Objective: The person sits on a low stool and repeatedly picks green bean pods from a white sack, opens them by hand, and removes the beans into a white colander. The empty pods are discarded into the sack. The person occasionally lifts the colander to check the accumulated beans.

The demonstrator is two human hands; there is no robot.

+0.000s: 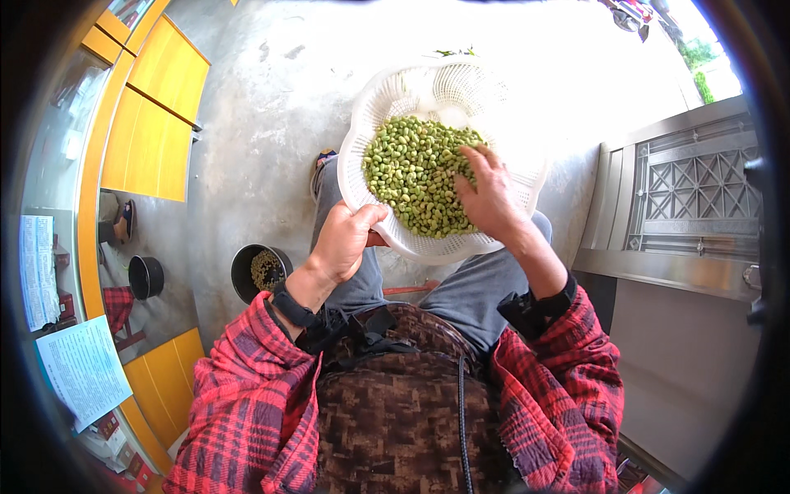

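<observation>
A white perforated plastic basket [457,92] with a scalloped rim rests above my knees, tilted so that shelled green beans [416,173] lie heaped towards its near side. My left hand [345,238] grips the near left rim, thumb on top and fingers underneath. Over the right part of the heap, my right hand [490,191] touches the beans with its fingertips, its fingers somewhat spread. Whether any beans sit beneath that palm cannot be seen.
A dark round pot [244,272] holding small pale pieces stands on the floor by my left leg. A glass-fronted cabinet with yellow panels [148,142] lines the left side. At right is a metal door with a grille [697,185]. Green leaves [455,53] lie beyond the basket.
</observation>
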